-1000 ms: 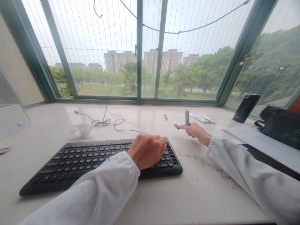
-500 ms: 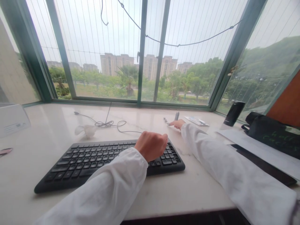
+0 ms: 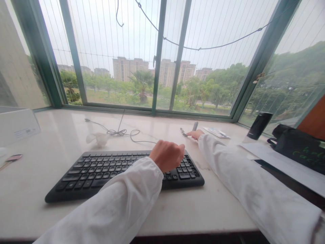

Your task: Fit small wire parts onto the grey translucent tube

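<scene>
Head view records the left hand (image 3: pixel 167 156) curled into a loose fist, grasping nothing, over the right end of a black keyboard (image 3: pixel 124 174). The right hand (image 3: pixel 195 134) lies low on the marble sill (image 3: pixel 50 206), its fingers (image 3: pixel 190 134) extended beside a small dark stick (image 3: pixel 183 132), with a grey marker-like cylinder (image 3: pixel 195 126) upright just behind them; at this resolution, whether they pinch either item cannot be told. A low, fingertip-led approach suits items this small.
</scene>
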Demonstrator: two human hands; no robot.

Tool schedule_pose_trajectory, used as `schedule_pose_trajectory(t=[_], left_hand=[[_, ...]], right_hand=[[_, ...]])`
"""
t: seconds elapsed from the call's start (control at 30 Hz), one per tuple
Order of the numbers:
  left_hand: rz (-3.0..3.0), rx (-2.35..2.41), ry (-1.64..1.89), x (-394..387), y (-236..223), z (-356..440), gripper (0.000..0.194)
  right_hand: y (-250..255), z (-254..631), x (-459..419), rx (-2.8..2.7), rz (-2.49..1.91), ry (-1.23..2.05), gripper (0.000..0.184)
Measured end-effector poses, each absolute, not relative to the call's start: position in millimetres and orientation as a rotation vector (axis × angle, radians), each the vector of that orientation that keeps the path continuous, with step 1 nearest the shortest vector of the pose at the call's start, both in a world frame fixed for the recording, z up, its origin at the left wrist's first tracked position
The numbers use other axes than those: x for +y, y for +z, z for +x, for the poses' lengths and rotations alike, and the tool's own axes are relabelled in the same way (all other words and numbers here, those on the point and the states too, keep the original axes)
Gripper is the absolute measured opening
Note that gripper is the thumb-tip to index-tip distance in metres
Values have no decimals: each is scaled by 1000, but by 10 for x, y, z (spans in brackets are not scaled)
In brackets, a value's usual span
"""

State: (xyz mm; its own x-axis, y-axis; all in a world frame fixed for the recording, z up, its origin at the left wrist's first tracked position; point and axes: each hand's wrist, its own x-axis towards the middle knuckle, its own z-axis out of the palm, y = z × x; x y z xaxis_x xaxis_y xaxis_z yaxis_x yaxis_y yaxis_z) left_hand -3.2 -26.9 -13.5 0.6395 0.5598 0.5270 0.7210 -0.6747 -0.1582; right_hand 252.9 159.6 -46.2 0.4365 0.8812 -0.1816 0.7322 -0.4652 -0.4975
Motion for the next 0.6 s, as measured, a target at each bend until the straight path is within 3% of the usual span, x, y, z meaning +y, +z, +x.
schedule_pose_trajectory(t=[0.6], left_hand=[[-2521, -1068, -605, -273, -134, -25, 29]], right_hand=[[-468, 2561, 1537, -1645, -2210, 70, 44]])
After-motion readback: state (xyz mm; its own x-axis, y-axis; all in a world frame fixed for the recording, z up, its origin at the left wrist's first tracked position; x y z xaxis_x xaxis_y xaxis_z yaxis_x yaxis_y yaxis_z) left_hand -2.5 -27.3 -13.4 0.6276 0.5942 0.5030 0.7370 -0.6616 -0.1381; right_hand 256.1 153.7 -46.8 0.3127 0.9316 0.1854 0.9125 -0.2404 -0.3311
